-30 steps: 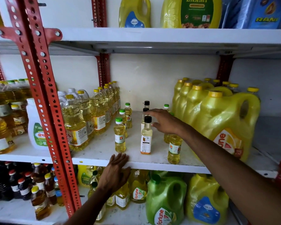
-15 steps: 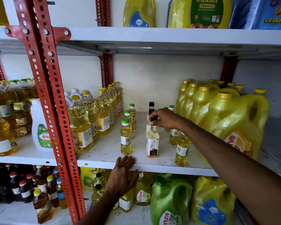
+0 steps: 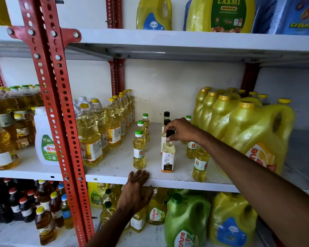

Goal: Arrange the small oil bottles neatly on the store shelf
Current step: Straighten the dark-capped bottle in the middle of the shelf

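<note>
Small oil bottles stand in rows on the white middle shelf [image 3: 114, 168]. A green-capped row on the left starts with a front bottle [image 3: 139, 150]. In the middle row is a black-capped bottle with a white and brown label [image 3: 168, 157]; my right hand [image 3: 181, 130] is closed over its cap. More black caps [image 3: 166, 114] stand behind it. Another green-capped row runs on the right, partly hidden by my forearm, with a front bottle [image 3: 200, 164]. My left hand [image 3: 137, 191] lies flat on the shelf's front edge, holding nothing.
Large yellow oil jugs [image 3: 257, 139] crowd the shelf's right side and tall clear oil bottles [image 3: 91, 136] its left. A red perforated upright [image 3: 61, 122] divides the shelving. The shelf below holds green and yellow jugs [image 3: 185, 221] and dark bottles.
My right hand has come down from above the bottles and closed on the cap of the front black-capped bottle. My left hand stays on the shelf edge.
</note>
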### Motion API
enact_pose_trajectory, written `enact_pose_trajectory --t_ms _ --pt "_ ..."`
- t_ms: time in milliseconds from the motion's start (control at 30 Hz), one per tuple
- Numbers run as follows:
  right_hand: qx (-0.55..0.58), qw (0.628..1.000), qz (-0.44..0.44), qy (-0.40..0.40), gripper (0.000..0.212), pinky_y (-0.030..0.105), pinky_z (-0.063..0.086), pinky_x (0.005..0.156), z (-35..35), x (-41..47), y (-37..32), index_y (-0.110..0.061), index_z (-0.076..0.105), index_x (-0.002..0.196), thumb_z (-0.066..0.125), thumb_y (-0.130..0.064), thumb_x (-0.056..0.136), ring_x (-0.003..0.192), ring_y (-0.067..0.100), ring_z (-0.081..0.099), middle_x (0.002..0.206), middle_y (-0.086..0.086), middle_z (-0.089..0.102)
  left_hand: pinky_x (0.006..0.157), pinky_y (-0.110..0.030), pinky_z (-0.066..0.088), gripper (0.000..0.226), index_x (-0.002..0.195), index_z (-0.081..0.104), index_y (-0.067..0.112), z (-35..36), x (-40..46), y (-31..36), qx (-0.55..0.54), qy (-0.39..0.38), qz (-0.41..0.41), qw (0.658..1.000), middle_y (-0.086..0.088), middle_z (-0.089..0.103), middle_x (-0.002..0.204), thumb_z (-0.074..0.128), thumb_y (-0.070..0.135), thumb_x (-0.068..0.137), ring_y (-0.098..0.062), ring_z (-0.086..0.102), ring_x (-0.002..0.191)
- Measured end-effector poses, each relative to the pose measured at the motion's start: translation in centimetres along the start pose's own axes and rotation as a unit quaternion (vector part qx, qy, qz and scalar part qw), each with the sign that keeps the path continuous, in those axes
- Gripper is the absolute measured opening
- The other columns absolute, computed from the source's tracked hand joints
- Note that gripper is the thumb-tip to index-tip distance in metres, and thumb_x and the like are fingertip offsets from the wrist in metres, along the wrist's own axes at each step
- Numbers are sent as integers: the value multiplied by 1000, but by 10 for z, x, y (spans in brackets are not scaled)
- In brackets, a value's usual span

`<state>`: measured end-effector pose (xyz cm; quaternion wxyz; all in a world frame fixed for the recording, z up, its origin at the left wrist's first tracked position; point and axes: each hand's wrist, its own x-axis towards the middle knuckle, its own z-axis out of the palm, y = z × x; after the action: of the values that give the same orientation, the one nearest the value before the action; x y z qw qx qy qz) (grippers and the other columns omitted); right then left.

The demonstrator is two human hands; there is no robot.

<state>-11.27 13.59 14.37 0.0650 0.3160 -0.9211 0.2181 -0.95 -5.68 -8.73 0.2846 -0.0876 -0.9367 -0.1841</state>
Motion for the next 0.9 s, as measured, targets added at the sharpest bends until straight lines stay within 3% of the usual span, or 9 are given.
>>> enact_pose_trajectory --t_ms 267,400,600,733,900 --pt "-4 1000 -13 -3 34 27 56 66 -1 -12 -9 -8 72 103 83 -13 71 61 10 65 96 13 74 121 -40 14 62 142 45 15 -1 1 0 4 -8 -5 1000 -8 45 150 51 49 91 -18 30 143" --pt "-10 1000 -16 2 34 37 61 77 -1 -17 -15 -8 73 102 83 -14 70 68 15 67 97 13 74 121 -41 15 61 141 46 13 -1 1 1 1 -7 -9 1000 -9 47 148 54 47 91 -20 32 143" --pt "-22 1000 -16 -4 36 39 61 79 0 -20 -19 -9 73 103 84 -15 69 76 19 70 100 14 74 121 -40 13 61 141 46 13 -4 1 5 0 -11 -12 1000 -10 47 148 54 47 91 -21 32 143" --pt "-26 1000 -16 -7 36 35 60 80 -1 -22 -20 -9 73 104 83 -14 70 70 14 65 100 13 74 120 -39 12 62 140 47 13 -2 1 3 -1 -12 -16 1000 -10 48 148 52 48 90 -22 32 143" --pt "-25 1000 -8 -1 38 33 55 87 0 -23 -19 -12 73 105 84 -17 69 97 20 67 106 12 73 121 -41 14 61 140 47 13 -2 1 4 -4 -11 -18 1000 -10 48 148 52 49 90 -21 32 143"
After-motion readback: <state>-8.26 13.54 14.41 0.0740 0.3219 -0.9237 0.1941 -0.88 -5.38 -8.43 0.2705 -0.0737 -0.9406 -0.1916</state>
